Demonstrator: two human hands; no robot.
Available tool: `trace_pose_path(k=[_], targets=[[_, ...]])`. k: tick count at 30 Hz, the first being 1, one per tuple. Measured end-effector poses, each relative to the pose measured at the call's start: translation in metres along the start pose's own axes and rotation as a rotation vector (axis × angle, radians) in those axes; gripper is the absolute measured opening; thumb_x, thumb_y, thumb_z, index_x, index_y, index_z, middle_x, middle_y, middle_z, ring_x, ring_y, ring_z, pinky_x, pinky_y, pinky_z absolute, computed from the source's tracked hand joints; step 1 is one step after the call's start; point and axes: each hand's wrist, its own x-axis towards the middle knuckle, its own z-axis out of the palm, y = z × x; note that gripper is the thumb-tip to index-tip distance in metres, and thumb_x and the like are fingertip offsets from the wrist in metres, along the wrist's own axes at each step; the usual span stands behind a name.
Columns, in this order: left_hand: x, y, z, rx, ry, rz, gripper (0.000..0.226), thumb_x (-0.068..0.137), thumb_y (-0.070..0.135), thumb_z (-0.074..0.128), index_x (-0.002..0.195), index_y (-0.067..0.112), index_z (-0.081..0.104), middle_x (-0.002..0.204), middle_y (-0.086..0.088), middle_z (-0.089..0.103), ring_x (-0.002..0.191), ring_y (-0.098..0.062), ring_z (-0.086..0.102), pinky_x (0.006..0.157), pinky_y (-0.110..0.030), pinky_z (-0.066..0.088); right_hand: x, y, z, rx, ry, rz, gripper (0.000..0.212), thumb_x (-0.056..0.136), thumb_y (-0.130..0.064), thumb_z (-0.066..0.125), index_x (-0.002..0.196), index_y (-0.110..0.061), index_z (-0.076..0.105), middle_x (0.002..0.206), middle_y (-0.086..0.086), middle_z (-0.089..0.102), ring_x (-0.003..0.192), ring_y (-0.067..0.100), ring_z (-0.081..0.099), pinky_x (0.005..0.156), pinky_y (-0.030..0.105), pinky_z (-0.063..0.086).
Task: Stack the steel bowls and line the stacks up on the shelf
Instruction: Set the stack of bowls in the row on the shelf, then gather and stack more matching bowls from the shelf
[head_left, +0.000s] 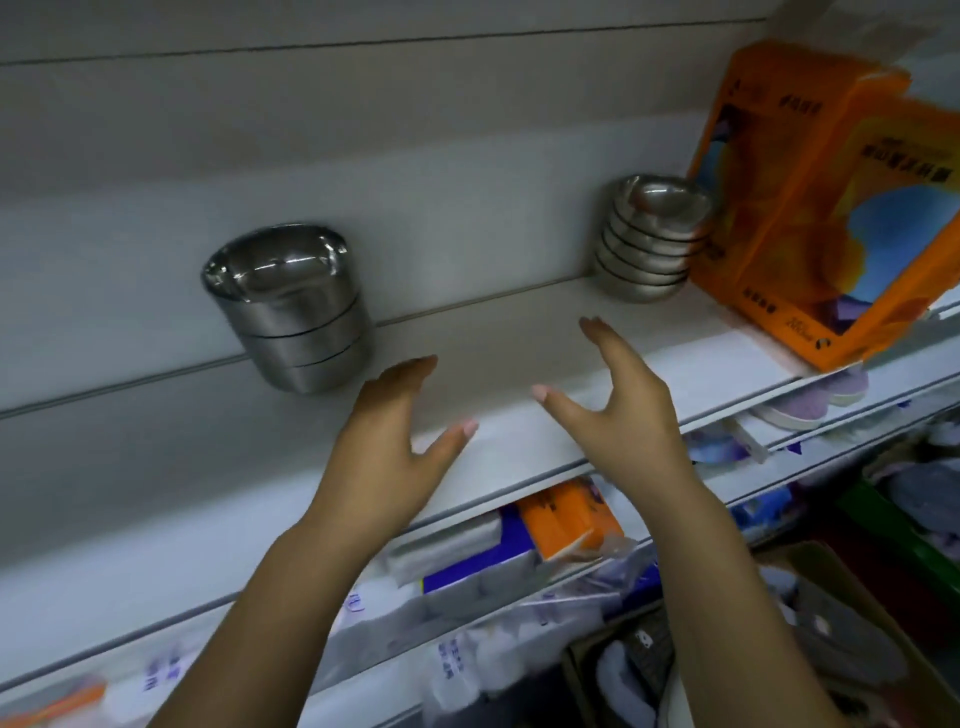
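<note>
Two stacks of steel bowls stand on the white shelf (509, 332). The left stack (291, 312) holds three deep bowls and sits near the back wall. The right stack (649, 241) holds several shallower bowls and leans against an orange pack. My left hand (400, 441) hovers over the shelf's front part, fingers straight and spread, just right of the left stack and apart from it. My right hand (623, 405) is raised over the shelf between the two stacks, fingers spread, holding nothing.
Orange tissue packs (810, 208) stand at the shelf's right end, hard against the right stack. The shelf below carries packaged goods, among them an orange pack (566, 519). Cardboard boxes with soft items (810, 623) sit at the lower right.
</note>
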Motion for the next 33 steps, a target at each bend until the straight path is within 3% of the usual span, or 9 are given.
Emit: trace_pose_path(k=[9, 14, 21, 26, 28, 31, 33], targets=[[-0.125, -0.101, -0.117, 0.062, 0.220, -0.146, 0.069, 0.090, 0.050, 0.067, 0.149, 0.021, 0.046, 0.152, 0.005, 0.049, 0.142, -0.013, 0.037, 0.106, -0.018, 0.025, -0.096, -0.118, 0.117, 0.002, -0.223, -0.204, 0.069, 0.090, -0.040, 0.075, 0.151, -0.028, 0.044, 0.160, -0.011, 0.039, 0.147, 0.007, 0.033, 0.112, 0.016, 0.025], [-0.205, -0.160, -0.187, 0.172, 0.313, -0.255, 0.067, 0.090, 0.049, 0.067, 0.146, 0.017, 0.050, 0.150, -0.001, 0.052, 0.140, -0.019, 0.039, 0.107, -0.026, 0.028, -0.153, -0.175, 0.191, -0.035, -0.345, -0.303, 0.063, 0.091, -0.039, 0.075, 0.147, -0.023, 0.051, 0.164, -0.008, 0.034, 0.150, 0.010, 0.029, 0.115, 0.017, 0.021], [-0.316, -0.228, -0.262, 0.222, 0.447, -0.449, 0.067, 0.090, 0.040, 0.074, 0.146, 0.010, 0.050, 0.146, -0.008, 0.055, 0.138, -0.025, 0.042, 0.107, -0.027, 0.030, -0.231, -0.246, 0.280, -0.008, -0.522, -0.463, 0.060, 0.091, -0.035, 0.075, 0.146, -0.023, 0.053, 0.162, -0.004, 0.037, 0.151, 0.011, 0.025, 0.113, 0.010, 0.013], [-0.378, -0.255, -0.293, 0.209, 0.547, -0.590, 0.062, 0.089, 0.043, 0.073, 0.138, 0.009, 0.054, 0.129, -0.012, 0.061, 0.123, -0.031, 0.051, 0.101, -0.046, 0.048, -0.279, -0.291, 0.327, 0.026, -0.658, -0.575, 0.061, 0.092, -0.034, 0.074, 0.148, -0.025, 0.050, 0.163, -0.010, 0.033, 0.153, 0.009, 0.021, 0.117, 0.015, 0.013], [-0.396, -0.262, -0.303, 0.218, 0.582, -0.637, 0.060, 0.089, 0.047, 0.070, 0.134, 0.009, 0.056, 0.126, -0.011, 0.063, 0.121, -0.031, 0.053, 0.101, -0.043, 0.046, -0.292, -0.306, 0.343, 0.033, -0.706, -0.614, 0.062, 0.092, -0.035, 0.073, 0.148, -0.026, 0.049, 0.163, -0.011, 0.032, 0.152, 0.008, 0.021, 0.115, 0.013, 0.012], [-0.415, -0.268, -0.315, 0.235, 0.653, -0.674, 0.063, 0.089, 0.048, 0.067, 0.140, 0.013, 0.055, 0.139, -0.002, 0.059, 0.130, -0.024, 0.048, 0.102, -0.030, 0.037, -0.303, -0.325, 0.364, 0.051, -0.736, -0.670, 0.061, 0.092, -0.033, 0.074, 0.148, -0.025, 0.049, 0.162, -0.008, 0.035, 0.150, 0.008, 0.023, 0.111, 0.006, 0.009], [-0.424, -0.271, -0.322, 0.231, 0.685, -0.704, 0.061, 0.090, 0.050, 0.064, 0.138, 0.015, 0.055, 0.135, 0.006, 0.057, 0.128, -0.021, 0.047, 0.098, -0.027, 0.033, -0.309, -0.337, 0.378, 0.065, -0.758, -0.693, 0.061, 0.092, -0.032, 0.074, 0.147, -0.023, 0.050, 0.161, -0.006, 0.036, 0.149, 0.009, 0.026, 0.112, 0.009, 0.012]])
